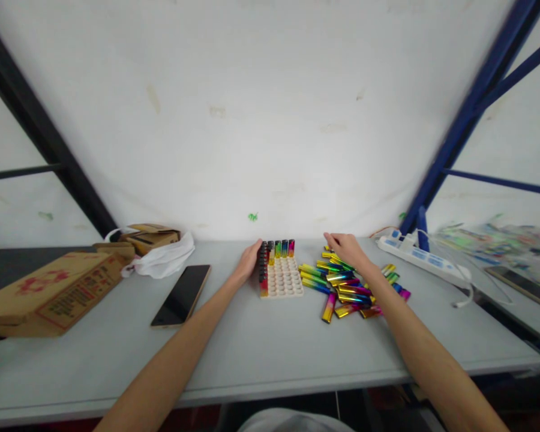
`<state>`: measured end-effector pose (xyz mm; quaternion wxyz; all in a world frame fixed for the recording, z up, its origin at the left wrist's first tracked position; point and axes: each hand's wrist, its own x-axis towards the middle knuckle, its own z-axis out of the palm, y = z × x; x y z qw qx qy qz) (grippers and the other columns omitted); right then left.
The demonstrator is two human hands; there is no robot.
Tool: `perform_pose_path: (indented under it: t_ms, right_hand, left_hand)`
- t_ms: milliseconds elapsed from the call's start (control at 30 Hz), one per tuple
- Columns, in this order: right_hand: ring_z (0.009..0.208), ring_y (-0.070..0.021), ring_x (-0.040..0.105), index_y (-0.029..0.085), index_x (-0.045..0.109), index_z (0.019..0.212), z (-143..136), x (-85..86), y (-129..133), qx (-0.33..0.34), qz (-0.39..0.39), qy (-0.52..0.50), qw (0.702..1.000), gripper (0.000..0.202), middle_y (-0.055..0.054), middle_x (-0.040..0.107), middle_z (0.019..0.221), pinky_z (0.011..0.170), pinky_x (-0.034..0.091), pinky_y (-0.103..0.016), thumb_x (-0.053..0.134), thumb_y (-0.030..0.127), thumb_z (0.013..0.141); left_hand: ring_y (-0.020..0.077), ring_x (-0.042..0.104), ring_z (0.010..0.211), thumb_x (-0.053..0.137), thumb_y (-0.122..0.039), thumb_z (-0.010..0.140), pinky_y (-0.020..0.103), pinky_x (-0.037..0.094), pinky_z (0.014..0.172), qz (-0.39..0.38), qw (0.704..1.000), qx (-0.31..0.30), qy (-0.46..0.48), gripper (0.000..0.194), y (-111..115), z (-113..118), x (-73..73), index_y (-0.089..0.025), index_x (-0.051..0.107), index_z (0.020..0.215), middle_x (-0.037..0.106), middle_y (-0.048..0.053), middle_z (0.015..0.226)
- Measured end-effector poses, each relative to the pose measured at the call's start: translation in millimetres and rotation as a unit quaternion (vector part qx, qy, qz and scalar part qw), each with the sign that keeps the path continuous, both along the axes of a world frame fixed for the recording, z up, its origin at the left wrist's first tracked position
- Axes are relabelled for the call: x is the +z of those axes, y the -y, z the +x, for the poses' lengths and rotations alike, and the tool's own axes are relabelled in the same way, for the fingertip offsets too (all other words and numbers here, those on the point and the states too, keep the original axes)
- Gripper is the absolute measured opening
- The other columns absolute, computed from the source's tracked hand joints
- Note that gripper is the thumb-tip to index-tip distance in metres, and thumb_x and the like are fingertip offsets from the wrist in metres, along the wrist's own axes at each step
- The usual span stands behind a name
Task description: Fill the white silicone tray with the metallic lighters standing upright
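A white tray point(284, 282) with rows of round holes sits on the table in front of me. Shiny multicoloured tubes with dark ends point(264, 279) stand upright along its left side and back row. My left hand point(249, 260) is against the tray's left edge, gripping it near the back corner; its fingertips are partly hidden. To the right lies a loose pile of similar tubes point(342, 288) in gold, green, blue and pink. Over the back of this pile my right hand point(345, 247) is closed, fingers curled in. What it holds, if anything, is hidden.
A dark-screened phone point(182, 296) lies left of my left forearm. Farther left are a cardboard box point(56, 291), a smaller carton point(149, 239) and a white plastic bag point(166, 258). A white power strip point(425, 259) with cables lies at right. Behind the table rises a wall point(270, 132).
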<state>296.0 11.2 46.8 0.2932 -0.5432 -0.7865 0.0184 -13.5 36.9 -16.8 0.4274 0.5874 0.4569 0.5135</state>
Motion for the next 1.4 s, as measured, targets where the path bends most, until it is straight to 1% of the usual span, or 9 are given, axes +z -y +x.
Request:
perform_pose_path:
  t_ms: [233,333,433,567,767,967,1067,1300,1400]
  right_hand:
    - [0.078,-0.0237,0.068,0.015,0.073,0.084,57,-13.9,-24,-0.147,-0.03,0.081,0.985,0.044,-0.014,0.074,0.084,0.074,0.043,-0.03,0.041,0.042,0.099]
    - [0.098,-0.0237,0.067,0.013,0.073,0.106,64,-20.9,-36,-0.109,-0.043,0.113,0.987,0.029,-0.017,0.073,0.108,0.089,0.045,-0.03,0.054,0.032,0.094]
    - [0.11,-0.0243,0.064,0.014,0.072,0.114,68,-25.3,-48,-0.067,-0.076,0.136,0.986,0.03,-0.017,0.068,0.123,0.097,0.044,-0.031,0.058,0.025,0.09]
    - [0.097,-0.024,0.069,0.015,0.077,0.106,68,-23.3,-59,-0.024,-0.162,0.141,0.976,0.027,-0.014,0.074,0.111,0.086,0.048,-0.029,0.058,0.023,0.088]
    - [0.078,-0.0201,0.069,0.016,0.078,0.09,65,-18.7,-57,-0.005,-0.175,0.128,0.976,0.017,-0.01,0.077,0.092,0.072,0.048,-0.025,0.067,0.025,0.082]
    - [0.081,-0.0196,0.067,0.017,0.07,0.103,58,-11.1,-38,0.012,-0.094,0.004,0.995,0.028,-0.01,0.075,0.095,0.077,0.05,-0.028,0.061,0.04,0.089]
    - [0.069,-0.0176,0.063,0.017,0.068,0.11,45,-2.3,-23,0.037,-0.078,-0.103,0.991,0.038,-0.007,0.072,0.084,0.07,0.049,-0.029,0.056,0.047,0.091]
    - [0.066,-0.0136,0.054,0.015,0.067,0.087,-21,9.2,-1,0.146,-0.143,-0.371,0.906,0.046,0.0,0.059,0.07,0.067,0.048,-0.028,0.063,0.06,0.081]
    - [0.072,-0.014,0.057,0.018,0.061,0.085,-55,8.2,8,0.195,-0.196,-0.443,0.853,0.046,-0.001,0.06,0.077,0.069,0.05,-0.028,0.058,0.064,0.084]
  left_hand:
    - [0.0285,0.064,0.095,0.048,-0.076,0.079,0.037,0.044,0.094,-0.005,1.0,0.013,-0.008,0.061,0,1,1.0,-0.018,0.069,0.082,0.076,0.007,0.091]
    - [0.028,0.064,0.094,0.049,-0.075,0.079,0.037,0.044,0.094,-0.004,1.0,0.013,-0.006,0.061,1,1,1.6,-0.018,0.069,0.081,0.076,0.007,0.09]
    - [0.0275,0.064,0.094,0.049,-0.075,0.079,0.037,0.045,0.093,-0.007,1.0,0.009,-0.003,0.061,2,0,2.0,-0.018,0.069,0.082,0.076,0.006,0.091]
    - [0.0279,0.065,0.096,0.049,-0.076,0.079,0.037,0.046,0.093,-0.011,1.0,0.014,-0.003,0.062,2,1,1.5,-0.017,0.07,0.084,0.076,0.007,0.093]
    - [0.0277,0.064,0.098,0.049,-0.075,0.079,0.037,0.044,0.096,0.0,1.0,0.014,-0.006,0.062,2,2,2.9,-0.017,0.07,0.084,0.076,0.007,0.096]
    - [0.029,0.063,0.099,0.049,-0.074,0.08,0.037,0.043,0.097,0.014,1.0,0.01,-0.011,0.059,5,3,6.9,-0.019,0.069,0.082,0.076,0.007,0.096]
    - [0.0289,0.062,0.098,0.05,-0.074,0.08,0.037,0.043,0.096,0.009,1.0,0.012,-0.013,0.058,5,3,7.0,-0.019,0.068,0.081,0.075,0.007,0.095]
    - [0.0267,0.063,0.096,0.05,-0.072,0.081,0.036,0.043,0.095,0.001,1.0,0.002,0.006,0.058,3,1,3.6,-0.017,0.068,0.084,0.075,0.007,0.095]
    - [0.0256,0.063,0.094,0.05,-0.071,0.082,0.036,0.043,0.095,0.004,1.0,-0.002,0.007,0.057,2,1,2.4,-0.017,0.068,0.085,0.075,0.007,0.095]
